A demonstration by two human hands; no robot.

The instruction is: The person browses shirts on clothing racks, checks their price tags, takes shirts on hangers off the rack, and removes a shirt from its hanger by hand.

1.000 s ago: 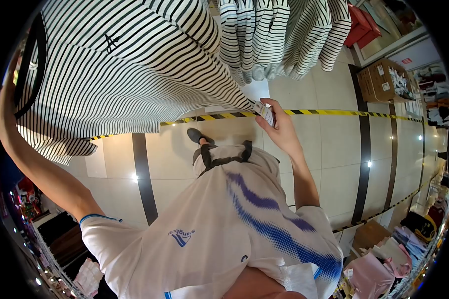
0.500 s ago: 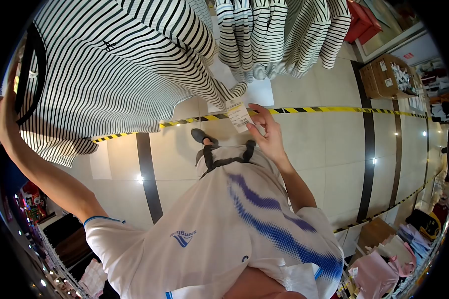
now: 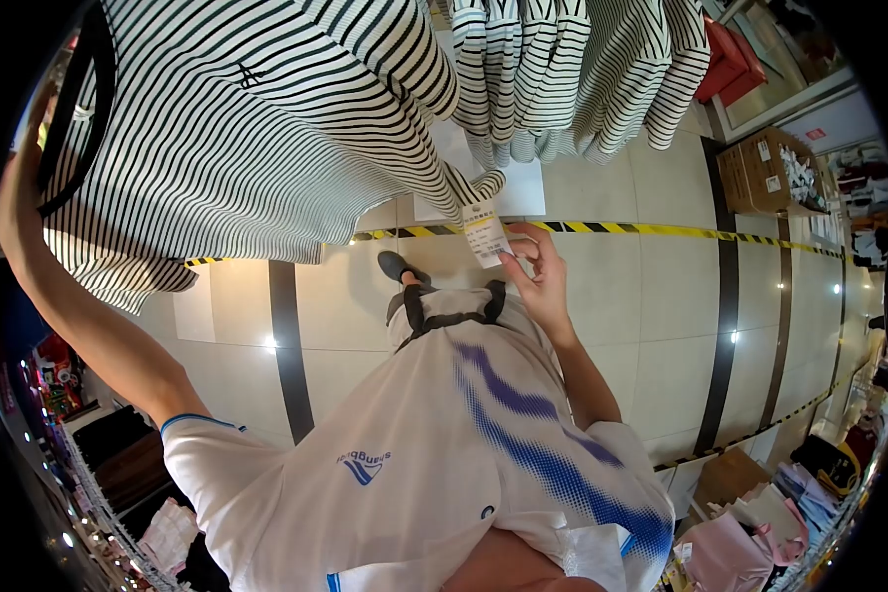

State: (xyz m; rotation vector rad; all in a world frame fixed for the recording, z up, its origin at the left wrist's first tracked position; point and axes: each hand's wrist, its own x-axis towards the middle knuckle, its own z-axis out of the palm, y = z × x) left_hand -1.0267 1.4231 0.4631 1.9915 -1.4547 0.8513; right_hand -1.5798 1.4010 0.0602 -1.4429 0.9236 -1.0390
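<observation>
A white shirt with dark stripes and a black collar (image 3: 257,128) spreads across the upper left. My left hand (image 3: 32,143) is beside its collar at the dark image edge, its fingers hidden. From the shirt's lower right corner hangs a white printed tag (image 3: 484,235). My right hand (image 3: 538,268) pinches the tag's lower right edge between thumb and fingers, with the printed side showing.
More striped shirts (image 3: 617,74) hang at the top. Yellow and black tape (image 3: 651,230) crosses the tiled floor. A cardboard box (image 3: 755,173) stands right, near a red object (image 3: 728,61). Pink garments (image 3: 725,548) lie at lower right, and other goods at lower left.
Over the last second, the tag has turned and dropped straighter below the shirt's corner. My right hand has moved slightly down and left, its fingers opening around the tag, then closing on its edge.
</observation>
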